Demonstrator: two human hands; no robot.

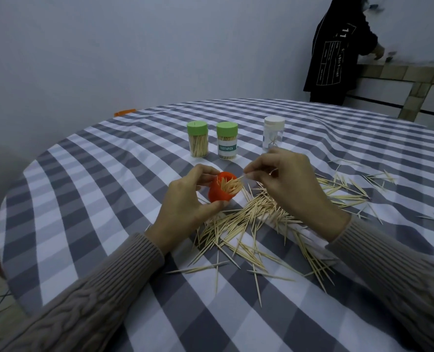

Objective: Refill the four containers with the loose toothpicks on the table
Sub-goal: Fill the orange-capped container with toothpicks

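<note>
My left hand point(188, 199) grips an orange container point(218, 193), tilted with its open mouth toward the right and packed with toothpicks. My right hand point(287, 179) pinches a few toothpicks point(241, 177) whose tips reach the container's mouth. A big heap of loose toothpicks point(251, 224) lies on the checked cloth under and around both hands. Behind stand two green-lidded containers, the left one point(197, 139) and a labelled one point(227, 141), both full. A white-lidded clear container point(274, 133) holds only a few toothpicks.
The round table point(83, 212) wears a grey-and-white checked cloth. More toothpicks point(350, 189) are scattered to the right. A person in a dark top point(338, 52) stands at the back right by a tiled counter. An orange object point(124, 112) pokes out at the far table edge.
</note>
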